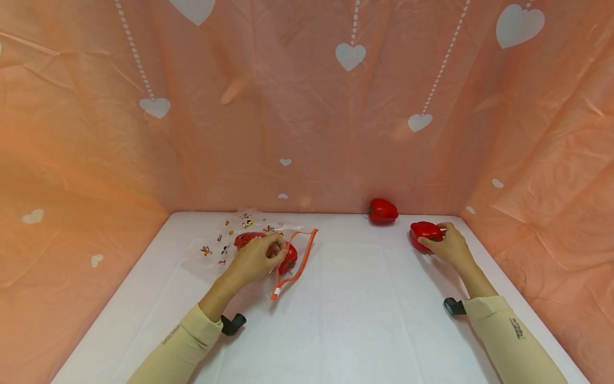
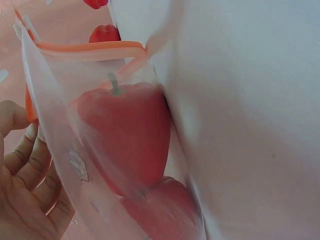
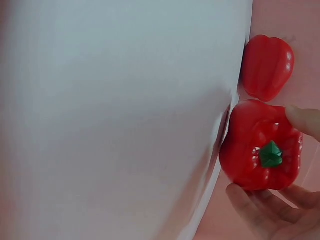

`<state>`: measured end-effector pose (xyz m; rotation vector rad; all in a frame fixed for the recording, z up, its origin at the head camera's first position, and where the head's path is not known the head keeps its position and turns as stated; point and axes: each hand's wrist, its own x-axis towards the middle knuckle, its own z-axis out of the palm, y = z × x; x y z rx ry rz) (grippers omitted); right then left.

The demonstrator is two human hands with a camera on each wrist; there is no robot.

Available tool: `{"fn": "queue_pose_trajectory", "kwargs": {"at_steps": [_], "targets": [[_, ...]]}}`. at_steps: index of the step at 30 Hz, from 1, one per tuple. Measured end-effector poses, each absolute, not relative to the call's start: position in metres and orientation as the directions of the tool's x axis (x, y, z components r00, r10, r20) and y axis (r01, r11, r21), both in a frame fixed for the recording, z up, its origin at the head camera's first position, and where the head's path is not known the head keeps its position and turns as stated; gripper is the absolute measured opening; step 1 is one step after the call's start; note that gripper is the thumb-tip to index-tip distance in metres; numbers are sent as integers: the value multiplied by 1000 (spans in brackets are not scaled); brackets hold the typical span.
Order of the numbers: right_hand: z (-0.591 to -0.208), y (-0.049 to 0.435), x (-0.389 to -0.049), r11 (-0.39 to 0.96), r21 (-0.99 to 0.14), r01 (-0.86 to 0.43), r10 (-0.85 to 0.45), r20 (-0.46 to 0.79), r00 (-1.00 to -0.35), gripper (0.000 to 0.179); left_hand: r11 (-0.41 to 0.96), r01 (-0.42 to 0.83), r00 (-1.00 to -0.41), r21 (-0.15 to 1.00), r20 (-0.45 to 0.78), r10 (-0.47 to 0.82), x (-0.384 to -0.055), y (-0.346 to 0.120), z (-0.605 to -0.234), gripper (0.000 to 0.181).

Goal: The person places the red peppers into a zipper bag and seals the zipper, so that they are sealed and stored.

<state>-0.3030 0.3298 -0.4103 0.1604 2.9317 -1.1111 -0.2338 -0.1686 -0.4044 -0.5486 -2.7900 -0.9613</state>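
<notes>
My left hand [image 1: 254, 260] pinches the edge of a clear zip bag [image 2: 55, 95] by its orange zip strip [image 1: 309, 256]. The bag lies on the left of the table, its mouth spread toward the right. Inside it are a red bell pepper [image 2: 125, 135] with its green stem toward the mouth and another red bell pepper [image 2: 167, 210] behind. Over on the right, my right hand [image 1: 453, 248] grips a third red bell pepper [image 3: 240, 145], thumb on one side and fingers on the other. Its green stem faces the right wrist camera.
One more red bell pepper [image 1: 385, 212] lies at the table's back edge, left of my right hand. A white table [image 1: 355, 320] spreads between the hands. Peach curtains [image 1: 307, 122] with white hearts hang behind and at both sides. Dark wrist-worn devices [image 1: 233, 324] show at both cuffs.
</notes>
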Motion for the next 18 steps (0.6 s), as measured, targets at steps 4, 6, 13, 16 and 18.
{"fn": "queue_pose_trajectory", "kwargs": {"at_steps": [4,6,13,16,18], "targets": [[-409,329,-302,740,-668,82,81,-32,-996,89,729,383,-924,568,246,294,-234,-168,-405,7],[-409,327,-302,743,-665,71,74,-24,-997,88,728,381,-925,570,243,293,-234,-168,-405,7],[-409,317,-301,733,-678,60,56,-27,-998,89,732,375,-927,569,239,289,-234,-168,-404,7],[-408,311,-300,727,-684,53,46,-28,-999,90,732,374,-927,569,239,288,-234,-169,-403,7],[-408,308,-298,723,-689,43,36,-24,-999,90,731,376,-927,570,241,289,-234,-169,-403,8]]}}
